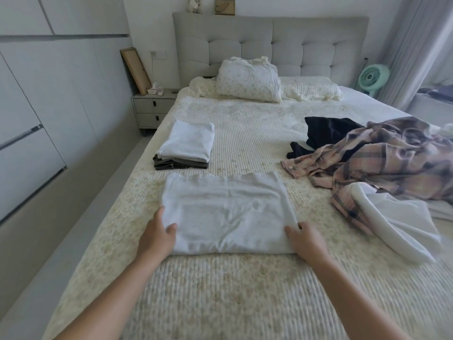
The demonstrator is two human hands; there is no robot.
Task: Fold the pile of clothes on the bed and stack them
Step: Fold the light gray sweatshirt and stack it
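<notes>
A white T-shirt [228,214], already folded into a broad rectangle, lay flat on the bed [245,290] just in front of the person, its long axis running left to right across the mattress and its doubled edge toward the person. The left hand [158,238] gripped the near left corner, thumb on top and fingers tucked under the cloth; the right hand [306,241] did the same at the near right corner. Holding both corners that way probably kept the layers square for another fold or for lifting. Beyond it to the left sat the finished stack [183,146], a white folded garment over a dark grey one, likely placed clear of the working area. To the right lay the unfolded pile: a plaid shirt [382,160], a black garment [328,133] and a white garment [397,222].
</notes>
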